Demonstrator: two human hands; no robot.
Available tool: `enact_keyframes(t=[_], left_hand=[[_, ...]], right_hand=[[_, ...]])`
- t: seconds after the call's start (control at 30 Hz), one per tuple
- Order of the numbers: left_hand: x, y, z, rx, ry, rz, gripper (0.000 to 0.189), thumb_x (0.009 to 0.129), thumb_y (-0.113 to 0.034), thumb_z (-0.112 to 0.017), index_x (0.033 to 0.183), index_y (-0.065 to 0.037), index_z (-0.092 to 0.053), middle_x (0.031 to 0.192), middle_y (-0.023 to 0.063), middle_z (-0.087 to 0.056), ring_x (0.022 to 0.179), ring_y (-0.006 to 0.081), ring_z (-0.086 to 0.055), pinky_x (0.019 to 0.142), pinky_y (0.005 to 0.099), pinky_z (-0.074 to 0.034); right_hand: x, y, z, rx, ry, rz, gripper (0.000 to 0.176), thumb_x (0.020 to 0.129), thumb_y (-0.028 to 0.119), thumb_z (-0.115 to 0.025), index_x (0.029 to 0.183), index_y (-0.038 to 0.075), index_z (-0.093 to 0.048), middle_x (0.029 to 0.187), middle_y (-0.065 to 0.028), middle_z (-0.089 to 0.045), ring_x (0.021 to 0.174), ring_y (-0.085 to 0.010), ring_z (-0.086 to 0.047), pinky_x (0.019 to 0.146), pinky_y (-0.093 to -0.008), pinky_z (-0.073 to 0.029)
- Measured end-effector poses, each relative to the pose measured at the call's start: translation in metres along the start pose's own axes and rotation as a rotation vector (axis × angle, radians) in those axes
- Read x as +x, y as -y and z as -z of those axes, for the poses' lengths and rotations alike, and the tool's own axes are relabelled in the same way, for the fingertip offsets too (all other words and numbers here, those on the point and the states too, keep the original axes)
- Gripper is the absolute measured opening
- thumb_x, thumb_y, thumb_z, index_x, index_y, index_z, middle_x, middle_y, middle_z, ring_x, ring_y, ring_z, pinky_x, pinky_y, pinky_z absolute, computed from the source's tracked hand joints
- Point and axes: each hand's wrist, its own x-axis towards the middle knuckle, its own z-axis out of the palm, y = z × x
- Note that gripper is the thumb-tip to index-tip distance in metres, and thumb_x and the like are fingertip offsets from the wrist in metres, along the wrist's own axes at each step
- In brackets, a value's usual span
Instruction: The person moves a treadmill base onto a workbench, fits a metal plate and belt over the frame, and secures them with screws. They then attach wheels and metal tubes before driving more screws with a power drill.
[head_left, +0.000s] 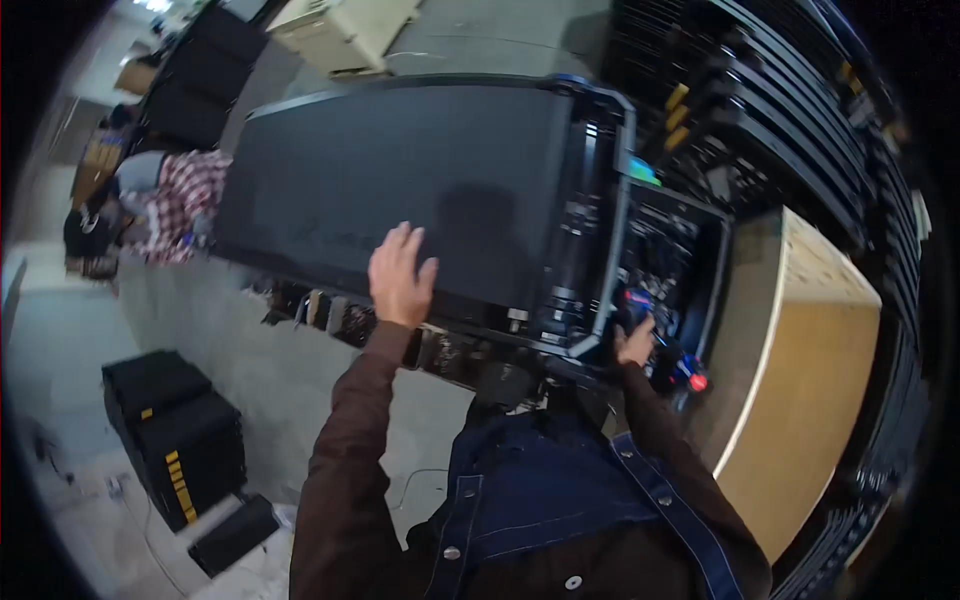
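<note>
My left hand [398, 280] lies with fingers spread over the near edge of a large flat black deck [380, 170], which looks like a treadmill. Nothing is in that hand. My right hand [635, 343] is lowered at a black tray [718, 285] of dark parts beyond the deck's right end. Its fingers are closed around the dark grip of what looks like a cordless drill [637, 298] with blue and red parts. Another blue tool with a red end [692, 376] lies just right of that hand. Motion blur hides the finer detail.
A wooden crate [810, 370] stands at the right, with stacked black frames [770, 120] behind it. At the left, a person in a checked shirt [185, 200] bends by the deck's far end. Black cases [180, 430] stand on the floor at lower left.
</note>
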Motion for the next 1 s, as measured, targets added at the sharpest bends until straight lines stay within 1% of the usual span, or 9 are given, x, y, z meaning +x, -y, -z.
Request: enact_keyframes(t=[0.17, 0.2, 0.27, 0.4, 0.53, 0.6, 0.7, 0.87, 1.0], left_hand=[[-0.011, 0.007, 0.008, -0.073, -0.078, 0.041, 0.051, 0.092, -0.03, -0.063, 0.138, -0.01, -0.056, 0.146, 0.0137, -0.05, 0.139, 0.0314, -0.042, 0.116, 0.049, -0.03], [-0.013, 0.009, 0.009, -0.097, -0.098, 0.04, 0.051, 0.092, -0.031, -0.063, 0.138, -0.009, -0.056, 0.147, 0.0141, -0.049, 0.139, 0.0316, -0.042, 0.116, 0.0494, -0.029], [-0.016, 0.014, 0.009, -0.164, -0.122, 0.025, 0.052, 0.093, -0.033, -0.062, 0.138, -0.008, -0.055, 0.148, 0.0151, -0.048, 0.14, 0.0323, -0.041, 0.116, 0.0501, -0.028], [-0.022, 0.023, 0.002, -0.233, -0.16, 0.009, 0.055, 0.094, -0.034, -0.061, 0.139, -0.004, -0.053, 0.15, 0.0191, -0.043, 0.144, 0.0353, -0.034, 0.118, 0.0519, -0.024], [-0.031, 0.038, 0.006, -0.383, -0.087, -0.052, 0.06, 0.095, -0.037, -0.06, 0.143, -0.003, -0.05, 0.156, 0.0225, -0.035, 0.149, 0.0378, -0.025, 0.121, 0.0524, -0.018], [-0.034, 0.05, 0.006, -0.448, -0.023, -0.103, 0.061, 0.095, -0.039, -0.06, 0.144, -0.004, -0.05, 0.157, 0.0223, -0.033, 0.149, 0.0373, -0.024, 0.122, 0.0519, -0.017], [-0.035, 0.07, 0.008, -0.449, 0.027, -0.178, 0.059, 0.097, -0.041, -0.059, 0.145, -0.008, -0.051, 0.159, 0.0195, -0.033, 0.15, 0.0357, -0.024, 0.122, 0.0517, -0.016], [-0.037, 0.098, 0.018, -0.444, 0.092, -0.291, 0.055, 0.098, -0.042, -0.057, 0.144, -0.012, -0.053, 0.158, 0.0156, -0.037, 0.15, 0.0334, -0.024, 0.122, 0.0526, -0.016], [-0.036, 0.141, 0.026, -0.444, 0.07, -0.307, 0.055, 0.098, -0.043, -0.056, 0.143, -0.013, -0.054, 0.157, 0.0147, -0.038, 0.149, 0.033, -0.027, 0.122, 0.0541, -0.016]], right_hand=[[0.05, -0.069, -0.041, -0.196, 0.028, 0.041, 0.088, 0.08, 0.024, -0.081, 0.149, 0.01, -0.027, 0.139, -0.0336, -0.047, 0.12, -0.0486, -0.055, 0.099, -0.0512, -0.048], [0.061, -0.09, -0.049, -0.284, -0.02, 0.187, 0.089, 0.079, 0.022, -0.08, 0.15, 0.015, -0.027, 0.137, -0.0313, -0.048, 0.12, -0.0469, -0.057, 0.098, -0.0497, -0.049], [0.033, -0.039, -0.01, -0.309, 0.048, 0.028, 0.082, 0.078, 0.021, -0.078, 0.147, 0.019, -0.035, 0.134, -0.0246, -0.052, 0.117, -0.0473, -0.058, 0.096, -0.05, -0.049], [0.02, -0.048, 0.014, -0.294, -0.191, 0.12, 0.066, 0.081, 0.023, -0.076, 0.138, 0.007, -0.048, 0.119, -0.0216, -0.063, 0.109, -0.0451, -0.062, 0.094, -0.049, -0.05], [-0.04, -0.021, 0.056, 0.596, -0.231, 0.156, 0.044, 0.092, 0.017, -0.068, 0.131, 0.001, -0.055, 0.108, -0.012, -0.069, 0.092, -0.0274, -0.068, 0.072, -0.0339, -0.056], [-0.11, 0.045, 0.093, 0.787, -0.121, 0.062, 0.036, 0.095, 0.013, -0.064, 0.128, 0.001, -0.059, 0.114, -0.0097, -0.068, 0.09, -0.0185, -0.066, 0.068, -0.0268, -0.054], [-0.143, 0.083, 0.077, 0.78, -0.198, 0.355, 0.036, 0.096, 0.018, -0.064, 0.128, 0.003, -0.057, 0.099, -0.0049, -0.064, 0.071, -0.0096, -0.059, 0.057, -0.0215, -0.046], [-0.218, 0.199, 0.058, 0.66, 0.151, 0.328, 0.037, 0.094, 0.014, -0.068, 0.127, 0.002, -0.058, 0.102, -0.0062, -0.063, 0.089, -0.014, -0.06, 0.077, -0.0265, -0.052], [-0.197, 0.244, 0.046, 0.176, -0.273, 0.616, 0.043, 0.093, 0.022, -0.068, 0.13, 0.004, -0.057, 0.121, -0.0157, -0.057, 0.109, -0.0295, -0.058, 0.095, -0.0376, -0.047]])
